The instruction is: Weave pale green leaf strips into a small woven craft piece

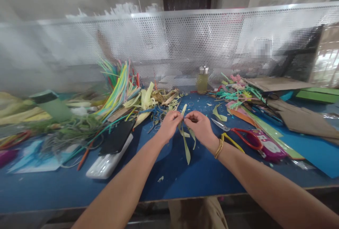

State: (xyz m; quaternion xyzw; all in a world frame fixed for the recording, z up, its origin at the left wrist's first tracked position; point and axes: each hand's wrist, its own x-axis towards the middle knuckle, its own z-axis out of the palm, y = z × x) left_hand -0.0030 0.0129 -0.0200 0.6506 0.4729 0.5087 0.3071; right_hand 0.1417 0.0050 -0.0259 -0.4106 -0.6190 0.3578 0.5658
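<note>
Both hands meet over the middle of the blue table, fingertips pinched close together. Between them is a bundle of pale green corn husk strips point(186, 147), with a short end sticking up and longer ends hanging below. My left hand point(171, 124) is closed on the husk from the left. From the right, my right hand point(200, 125) pinches the same piece, its wrist wearing a gold bracelet. The exact join under the fingertips is hidden. A loose husk piece point(219, 113) lies just beyond the right hand, near red-handled scissors point(245, 137).
On the left lie a black phone point(118, 137), a white power bank point(108, 162), colourful pipe cleaners point(119, 87) and a husk heap point(147, 98). A jar point(202, 80) stands at the back. Rightward are a purple box point(270, 147), cardboard point(299, 116) and blue sheets point(312, 151).
</note>
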